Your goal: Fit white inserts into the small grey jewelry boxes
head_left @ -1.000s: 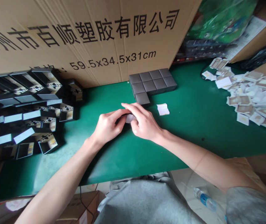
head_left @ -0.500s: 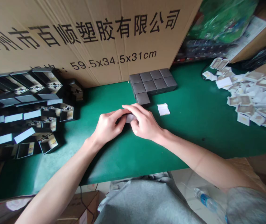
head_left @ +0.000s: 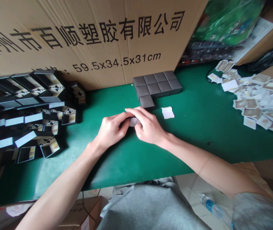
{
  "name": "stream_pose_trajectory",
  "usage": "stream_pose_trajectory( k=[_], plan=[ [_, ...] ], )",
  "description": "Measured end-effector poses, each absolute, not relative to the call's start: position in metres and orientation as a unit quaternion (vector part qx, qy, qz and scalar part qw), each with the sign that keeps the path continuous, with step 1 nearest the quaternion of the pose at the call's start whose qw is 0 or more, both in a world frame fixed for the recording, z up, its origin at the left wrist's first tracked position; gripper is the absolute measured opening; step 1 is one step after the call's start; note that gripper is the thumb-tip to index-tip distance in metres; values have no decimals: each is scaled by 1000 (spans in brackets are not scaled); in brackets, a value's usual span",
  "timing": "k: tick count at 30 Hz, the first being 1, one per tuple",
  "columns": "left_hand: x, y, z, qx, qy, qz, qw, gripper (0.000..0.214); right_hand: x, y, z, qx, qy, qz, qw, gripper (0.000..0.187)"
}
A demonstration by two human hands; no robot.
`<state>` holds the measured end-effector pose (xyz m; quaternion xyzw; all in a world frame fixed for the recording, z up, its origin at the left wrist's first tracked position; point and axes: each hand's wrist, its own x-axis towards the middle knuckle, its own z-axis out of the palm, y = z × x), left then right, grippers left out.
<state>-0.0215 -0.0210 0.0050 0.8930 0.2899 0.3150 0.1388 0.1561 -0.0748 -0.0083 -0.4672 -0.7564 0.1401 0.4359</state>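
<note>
I saw the left hand [head_left: 112,130] and right hand [head_left: 150,127], equally near, fingers pinching a pale piece [head_left: 133,122] at their three and nine o'clock, long axis hidden.

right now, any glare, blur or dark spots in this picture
Head view: pale glare on the green table at lower left; head view: grey sleeve soft at lower right; head view: top right corner dark; head view: white piece between the hands mostly hidden.
</note>
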Motion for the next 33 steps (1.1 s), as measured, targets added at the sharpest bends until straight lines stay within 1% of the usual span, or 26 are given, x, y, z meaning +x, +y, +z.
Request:
stream_pose_trajectory(
  k=[7, 33],
  plan=[
    [-22, -21, 5, 894, 286, 318, 137, 28, 157, -74, -10, -469, -754, 138, 438, 59],
    [-23, -20, 7, 889, 295, 316, 151, 29, 155, -74, -10, -463, -757, 128, 443, 58]
  ],
)
